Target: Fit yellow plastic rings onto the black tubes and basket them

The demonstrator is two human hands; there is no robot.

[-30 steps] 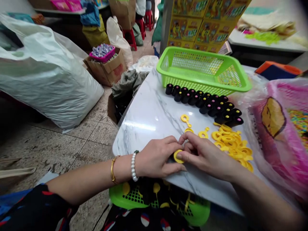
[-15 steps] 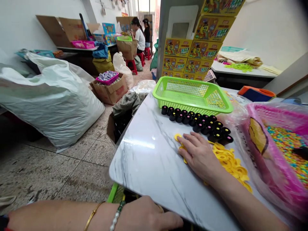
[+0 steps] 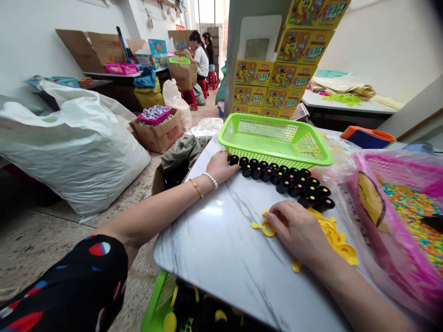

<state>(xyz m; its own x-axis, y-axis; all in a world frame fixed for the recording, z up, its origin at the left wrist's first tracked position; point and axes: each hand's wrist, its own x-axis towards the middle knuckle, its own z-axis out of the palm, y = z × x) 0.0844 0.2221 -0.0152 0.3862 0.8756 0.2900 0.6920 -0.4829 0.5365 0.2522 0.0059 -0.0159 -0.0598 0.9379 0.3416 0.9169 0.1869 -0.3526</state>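
On the marble-patterned table, my left hand closes its thumb and fingers around the leftmost small black cup. More black cups stand upright beside it in slanting rows, pink or yellow candies showing in their tops. My right hand is curled low over the table, with its fingertips closed on a yellow plastic ring that has a small tab. A heap of similar yellow rings lies beside and partly behind this hand. One yellow piece lies apart near the wrist.
Behind the cups sits a green mesh basket. To the right, a pink basket in clear plastic holds colourful candies. Below the table edge, another green basket contains black cups with yellow parts. A large white sack stands left; two people sit farther back.
My left hand has moved from below the table's front edge up to the leftmost black cup. My right hand has shifted slightly back and curled, having been spread flat over yellow rings.
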